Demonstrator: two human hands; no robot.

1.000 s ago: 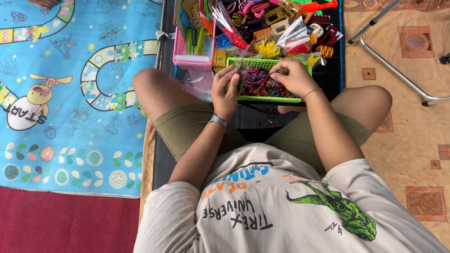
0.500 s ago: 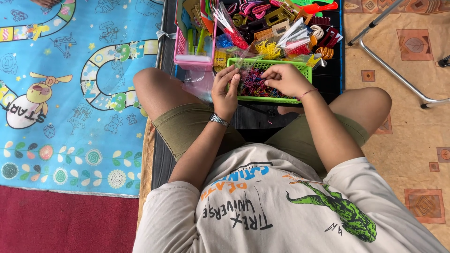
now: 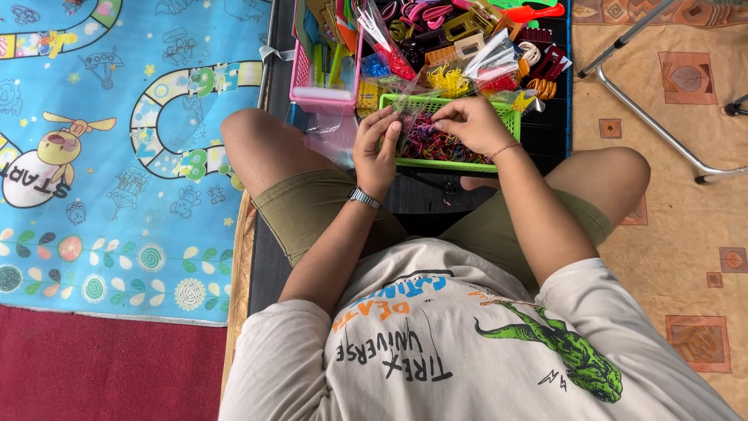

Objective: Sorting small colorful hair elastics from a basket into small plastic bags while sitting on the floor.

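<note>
A clear bag [image 3: 405, 117] is pinched at its edge by the left hand [image 3: 376, 152] over the green basket [image 3: 506, 117]. The right hand [image 3: 471, 125] is held above the hair bands [image 3: 428, 144] in the basket, fingers closed on a band. A pink basket [image 3: 323, 97] stands just beside.

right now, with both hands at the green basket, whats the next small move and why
Probably slip the pinched bands into the bag. The left hand holds a clear plastic bag up at the edge of the green basket, and the right hand pinches at the coloured hair bands beside the bag's mouth.
</note>
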